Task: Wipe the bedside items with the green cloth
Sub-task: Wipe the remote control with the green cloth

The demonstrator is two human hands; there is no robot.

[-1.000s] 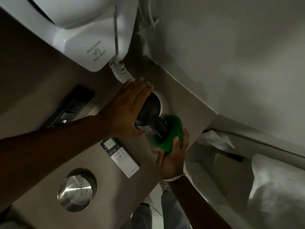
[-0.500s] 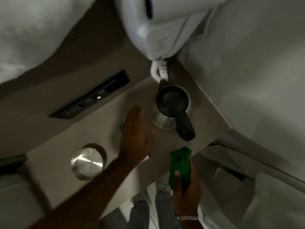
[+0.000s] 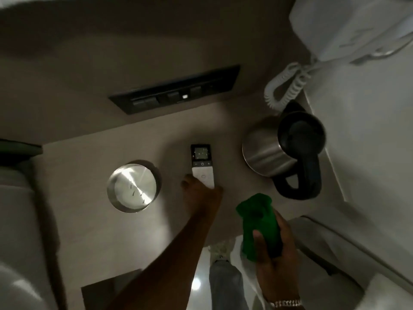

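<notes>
A white remote control [image 3: 203, 166] with a dark screen lies in the middle of the beige bedside table [image 3: 89, 220]. My left hand [image 3: 201, 193] rests on its near end, fingers around it. My right hand [image 3: 277, 249] holds the bunched green cloth [image 3: 259, 222] just above the table's front edge, to the right of the remote. A steel kettle [image 3: 266, 153] with a black lid and handle stands at the right, untouched.
A round metal disc [image 3: 131, 186] sits on the table at the left. A dark switch panel [image 3: 176, 95] runs along the back wall. A white wall phone [image 3: 348, 25] with a coiled cord [image 3: 286, 86] hangs at top right. White bedding [image 3: 335, 242] lies to the right.
My left hand has left the kettle and come down onto the remote. My right hand with the cloth has drawn back from the kettle toward the table's front edge.
</notes>
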